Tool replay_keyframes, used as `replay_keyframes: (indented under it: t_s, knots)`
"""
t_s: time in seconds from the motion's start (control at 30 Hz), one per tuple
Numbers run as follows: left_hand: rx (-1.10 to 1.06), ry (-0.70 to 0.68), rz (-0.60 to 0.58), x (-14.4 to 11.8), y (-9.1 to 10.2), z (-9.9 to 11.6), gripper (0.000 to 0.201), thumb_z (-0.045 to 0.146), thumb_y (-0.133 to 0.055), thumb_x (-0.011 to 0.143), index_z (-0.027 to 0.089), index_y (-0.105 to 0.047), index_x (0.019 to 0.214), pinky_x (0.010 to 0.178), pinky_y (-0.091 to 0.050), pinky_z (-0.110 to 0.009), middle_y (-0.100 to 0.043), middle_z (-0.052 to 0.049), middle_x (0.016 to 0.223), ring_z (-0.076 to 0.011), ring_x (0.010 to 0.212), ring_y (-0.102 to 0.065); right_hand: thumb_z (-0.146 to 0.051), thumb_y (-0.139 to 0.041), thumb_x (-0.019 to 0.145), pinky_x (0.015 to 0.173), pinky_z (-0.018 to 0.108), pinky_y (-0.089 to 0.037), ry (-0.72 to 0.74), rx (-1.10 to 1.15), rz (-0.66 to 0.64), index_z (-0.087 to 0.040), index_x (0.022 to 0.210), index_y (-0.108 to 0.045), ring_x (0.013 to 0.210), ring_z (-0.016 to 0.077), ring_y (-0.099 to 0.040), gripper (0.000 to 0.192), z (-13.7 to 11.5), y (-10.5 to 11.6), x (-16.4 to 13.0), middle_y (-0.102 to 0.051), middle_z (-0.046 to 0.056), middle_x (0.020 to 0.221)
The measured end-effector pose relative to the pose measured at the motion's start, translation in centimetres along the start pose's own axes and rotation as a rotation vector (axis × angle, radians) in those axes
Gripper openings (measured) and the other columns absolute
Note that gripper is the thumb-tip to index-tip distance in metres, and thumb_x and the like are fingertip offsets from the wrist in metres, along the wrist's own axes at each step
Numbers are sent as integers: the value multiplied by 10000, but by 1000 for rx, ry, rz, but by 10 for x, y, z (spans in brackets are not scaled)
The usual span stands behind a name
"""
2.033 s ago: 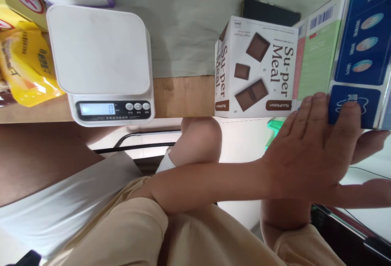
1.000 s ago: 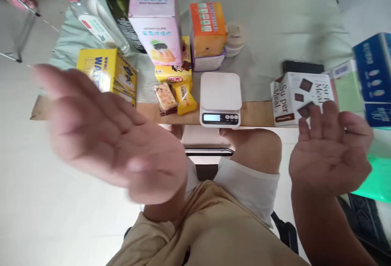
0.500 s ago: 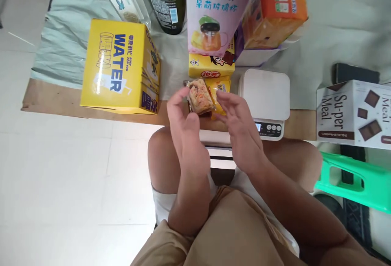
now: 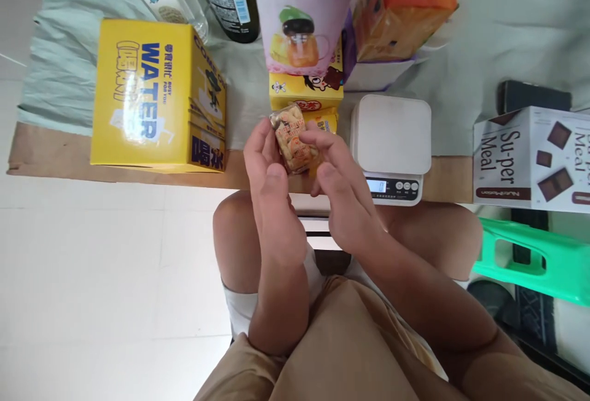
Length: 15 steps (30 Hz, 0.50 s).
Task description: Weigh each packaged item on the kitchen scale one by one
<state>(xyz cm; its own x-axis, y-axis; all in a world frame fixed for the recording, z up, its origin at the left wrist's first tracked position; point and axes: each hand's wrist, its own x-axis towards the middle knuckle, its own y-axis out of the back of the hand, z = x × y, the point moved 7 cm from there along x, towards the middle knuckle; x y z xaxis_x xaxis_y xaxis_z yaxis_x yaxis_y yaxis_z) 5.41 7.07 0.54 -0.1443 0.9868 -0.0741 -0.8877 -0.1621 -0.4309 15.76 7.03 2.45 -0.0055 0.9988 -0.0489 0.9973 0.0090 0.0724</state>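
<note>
Table (image 4: 447, 180): grey-green cloth, bare wood along the near edge.

Yellow carton (image 4: 142, 91), left: "WATER" in big blue letters running down the top, "BUSY FOR YOU" small beside it; "COME ON" on the side panel.

Pink box (image 4: 299, 20), far centre: "WOODEN GLASS" over 呆萌玻璃杯, picture of a lidded glass cup with handle.

White meal-shake box (image 4: 530, 158), right: "Su-per Meal" set sideways, brown chocolate squares, "NutriMotion" on a brown band.

Dark bottle (image 4: 230, 2), beside the pink box: white print and barcode, too small to read.

Kitchen scale (image 4: 391, 134), right of centre: pan bare, lit display — seems to show 0.

Left hand (image 4: 279, 204): half-curled, fingertips at the snack's left edge. Right hand (image 4: 348, 189): loosely bent, fingertips at its right edge. Gripping or only touching — cannot tell for either.

Small yellow box (image 4: 286, 91): cartoon face, red emblem partly covered.

Wrapped snack (image 4: 295, 143): between the hands, before the small yellow box; clear film, orange-red print unreadable, printed face up. Long axis steep, far end leaning left, near end right.
</note>
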Motion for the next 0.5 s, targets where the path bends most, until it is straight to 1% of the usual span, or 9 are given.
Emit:
replay_keyframes:
  t_s: [0.07,0.13,0.2,0.27,0.33,0.37,0.43,0.5]
  knots:
    - [-82,-9,-68,-6,-17,4,495,653,-610,985,383,-585,1400,1338,-454,-473,-578,-4,1595,-283,1593,-486,-631,-509,1019,1215,471,-554,35,54,50,-317,1321,-621,1555,246,-506,450,-3,19,-8,-548,2,1636]
    - [-111,-13,-162,-10,-38,2,505,654,-596,993,351,-608,1397,1342,-449,-454,-584,-16,1603,-274,1599,-479,-615,-537,1016,994,368,-631,61,125,127,-330,1301,-640,1559,225,-498,417,-2,46,-16,-546,-8,1638]
    - [-87,8,-268,-12,-61,-9,510,656,-587,1000,361,-615,1415,1349,-442,-432,-577,-1,1619,-267,1630,-439,-585,-555,1015,789,278,-598,68,162,222,-348,1267,-671,1567,210,-493,365,4,76,-22,-579,-22,1602]
    - [-19,19,-383,-12,-83,-25,538,670,-560,1009,379,-592,1460,1384,-394,-456,-544,20,1651,-276,1662,-386,-599,-572,999,664,241,-532,58,177,314,-360,1220,-696,1554,210,-514,349,14,105,-26,-630,-29,1541]
    - [64,-10,-470,-10,-101,-42,590,697,-540,1009,376,-557,1504,1419,-318,-524,-501,19,1683,-302,1680,-347,-627,-592,974,606,238,-498,35,171,378,-358,1199,-701,1500,216,-566,368,26,127,-26,-653,-25,1512]
    - [102,-26,-492,-8,-108,-50,604,710,-522,1013,377,-544,1516,1424,-296,-557,-488,16,1691,-311,1682,-339,-650,-596,960,588,242,-492,19,165,396,-357,1199,-702,1465,218,-592,392,31,136,-24,-651,-22,1519]
    - [165,-50,-516,-5,-119,-63,604,720,-495,1021,392,-524,1527,1417,-290,-600,-482,12,1690,-314,1687,-326,-698,-592,940,585,258,-507,-6,149,409,-357,1217,-705,1419,223,-618,454,40,147,-21,-632,-14,1550]
    - [211,-67,-520,-4,-125,-70,589,713,-472,1033,395,-518,1527,1417,-284,-596,-487,9,1687,-301,1696,-308,-739,-584,926,587,268,-521,-21,144,388,-362,1251,-700,1403,232,-627,511,45,154,-17,-618,-9,1570]
